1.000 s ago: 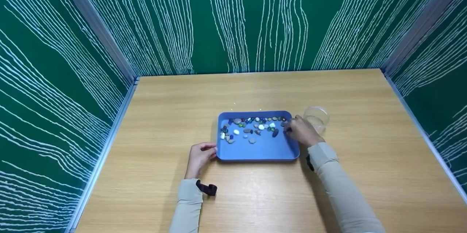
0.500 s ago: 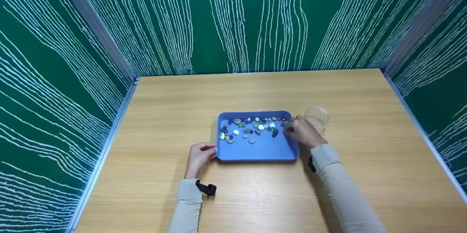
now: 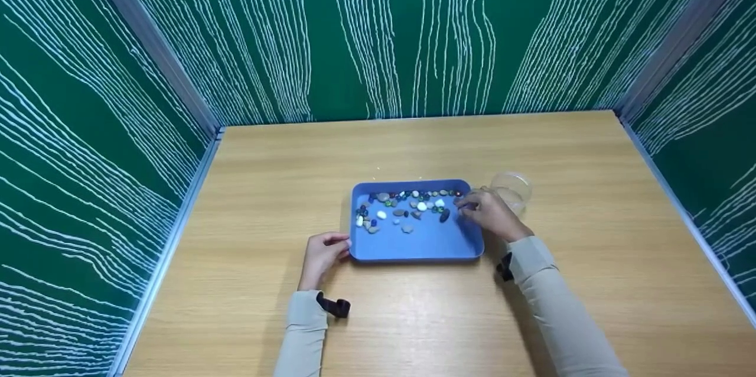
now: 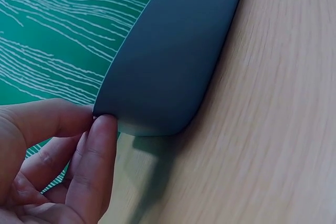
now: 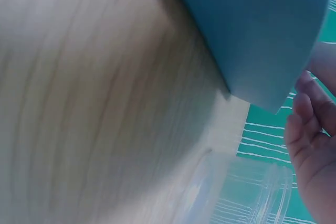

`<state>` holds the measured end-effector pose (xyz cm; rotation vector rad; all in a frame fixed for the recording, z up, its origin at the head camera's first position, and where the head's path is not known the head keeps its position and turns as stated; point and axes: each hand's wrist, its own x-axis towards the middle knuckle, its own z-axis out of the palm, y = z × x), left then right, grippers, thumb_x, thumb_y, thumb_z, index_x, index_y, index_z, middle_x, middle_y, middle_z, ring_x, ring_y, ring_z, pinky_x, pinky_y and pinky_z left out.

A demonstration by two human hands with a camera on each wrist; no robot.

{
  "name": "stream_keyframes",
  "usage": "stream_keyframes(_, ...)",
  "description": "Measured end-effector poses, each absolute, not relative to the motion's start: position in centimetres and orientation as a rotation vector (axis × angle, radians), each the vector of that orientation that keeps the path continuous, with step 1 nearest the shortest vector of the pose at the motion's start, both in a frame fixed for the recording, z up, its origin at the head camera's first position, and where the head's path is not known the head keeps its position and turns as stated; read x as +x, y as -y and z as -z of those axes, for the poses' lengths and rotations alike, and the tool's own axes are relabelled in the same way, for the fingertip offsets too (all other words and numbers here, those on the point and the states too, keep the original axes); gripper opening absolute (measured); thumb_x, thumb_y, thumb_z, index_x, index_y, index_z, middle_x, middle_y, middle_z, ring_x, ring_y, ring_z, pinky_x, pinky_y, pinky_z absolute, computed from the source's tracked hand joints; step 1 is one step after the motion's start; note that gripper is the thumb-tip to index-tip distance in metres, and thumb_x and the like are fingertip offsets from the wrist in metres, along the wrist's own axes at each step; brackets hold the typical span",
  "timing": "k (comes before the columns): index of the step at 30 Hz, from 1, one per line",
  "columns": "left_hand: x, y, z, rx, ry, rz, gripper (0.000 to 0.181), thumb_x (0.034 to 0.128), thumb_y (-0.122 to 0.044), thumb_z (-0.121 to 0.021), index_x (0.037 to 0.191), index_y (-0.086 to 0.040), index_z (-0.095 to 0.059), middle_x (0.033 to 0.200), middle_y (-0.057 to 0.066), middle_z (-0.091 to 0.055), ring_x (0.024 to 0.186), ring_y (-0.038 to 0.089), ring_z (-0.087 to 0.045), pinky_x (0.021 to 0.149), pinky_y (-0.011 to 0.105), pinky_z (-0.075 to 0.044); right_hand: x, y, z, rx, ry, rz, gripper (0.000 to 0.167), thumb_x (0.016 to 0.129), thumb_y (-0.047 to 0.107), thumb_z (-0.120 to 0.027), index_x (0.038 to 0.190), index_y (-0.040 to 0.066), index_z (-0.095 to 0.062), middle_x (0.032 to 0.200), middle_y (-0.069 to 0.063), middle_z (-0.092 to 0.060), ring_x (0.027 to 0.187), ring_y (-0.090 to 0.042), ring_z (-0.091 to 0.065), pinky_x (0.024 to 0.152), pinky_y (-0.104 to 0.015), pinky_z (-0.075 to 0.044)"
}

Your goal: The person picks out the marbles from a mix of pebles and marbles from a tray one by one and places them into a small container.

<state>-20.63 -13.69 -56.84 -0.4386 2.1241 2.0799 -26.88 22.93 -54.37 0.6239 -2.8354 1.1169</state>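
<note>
A shallow blue tray [image 3: 417,247] lies on the table, with pebbles and glass marbles spread over its far half. My left hand [image 3: 322,256] pinches the tray's near left corner between thumb and fingers; the left wrist view shows the fingertips [image 4: 102,129] at the rim. Over the tray's right side, my right hand [image 3: 491,214] has its fingers drawn together around what looks like a small dark pebble [image 3: 469,206]. In the right wrist view the tray wall hides those fingertips. Near them lie an oval black pebble [image 3: 445,215] and a white pebble [image 3: 422,207].
A clear round plastic container [image 3: 512,183] stands right of the tray, close behind my right hand. Tiny white bits lie on the wooden table [image 3: 283,188] beyond the tray. Green panels with white lines [image 3: 366,34] enclose the far edge and the sides.
My right hand has shifted slightly, its fingers now over the spot where a dark pebble showed near the tray's right wall. My left hand keeps its place at the corner.
</note>
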Motion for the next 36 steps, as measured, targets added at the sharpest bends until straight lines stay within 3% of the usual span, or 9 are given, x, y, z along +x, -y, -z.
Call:
stream_keyframes(8,-20.8,13.7,56.9,-0.429,-2.148,-2.063,0.023,0.0807,0.005,-0.067,0.102,0.013,-0.067,0.089,0.011,-0.068,0.071,0.01,-0.063,0.07,0.024,-0.06,-25.9,-23.0,53.0,0.406,2.852,-1.333,0.016,0.088,0.007,-0.067,0.102,0.004,-0.074,0.109,-0.013,-0.068,0.095,-0.025,-0.063,0.074,-0.024,-0.057)
stream_keyframes(11,-20.8,13.7,56.8,-0.427,-2.155,-2.06,0.023,0.0806,0.005,-0.067,0.102,0.013,-0.067,0.089,0.012,-0.069,0.071,0.01,-0.063,0.07,0.024,-0.06,-25.7,-23.4,52.6,0.356,2.844,-1.388,0.017,0.09,0.012,-0.067,0.105,0.007,-0.074,0.111,-0.01,-0.068,0.096,-0.024,-0.063,0.075,-0.018,-0.056)
stream_keyframes(23,-20.9,14.0,56.9,-0.456,-2.123,-2.068,0.024,0.0807,0.005,-0.068,0.104,0.012,-0.067,0.092,0.012,-0.069,0.073,0.01,-0.063,0.071,0.024,-0.06,-25.3,-24.9,51.8,0.281,2.813,-1.591,0.034,0.088,0.031,-0.069,0.113,0.007,-0.071,0.115,-0.009,-0.065,0.102,-0.024,-0.062,0.085,-0.017,-0.055)
stream_keyframes(28,-20.9,14.0,56.9,-0.468,-2.112,-2.057,0.024,0.0812,0.004,-0.069,0.104,0.011,-0.068,0.095,0.012,-0.068,0.074,0.01,-0.064,0.072,0.024,-0.06,-25.2,-25.8,51.4,0.231,2.807,-1.549,0.033,0.089,0.033,-0.068,0.112,0.009,-0.071,0.114,-0.01,-0.064,0.1,-0.023,-0.06,0.08,-0.013,-0.053)
stream_keyframes(36,-20.8,13.9,57.0,-0.452,-2.062,-2.097,0.027,0.0811,0.005,-0.068,0.106,0.015,-0.065,0.091,0.011,-0.067,0.073,0.011,-0.064,0.071,0.023,-0.06,-25.2,-27.5,51.1,0.231,2.741,-1.507,0.034,0.089,0.032,-0.068,0.111,0.005,-0.071,0.113,-0.011,-0.064,0.094,-0.005,-0.059,0.078,-0.006,-0.049)
